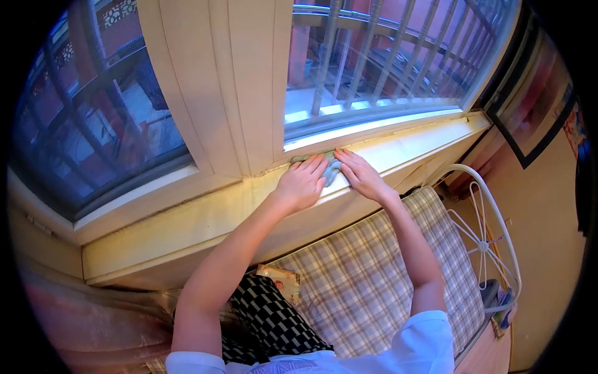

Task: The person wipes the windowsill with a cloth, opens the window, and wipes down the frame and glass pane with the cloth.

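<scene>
On my feed I see a cloth (332, 174) bunched on the sill (423, 145), just above frame centre, the left hand (302, 182) and right hand (362, 174) pressing on it, fingers outstretched.

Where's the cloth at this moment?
In the head view, the cloth is just above centre, on the sill, between and partly under the left hand and right hand, below the right window.
</scene>
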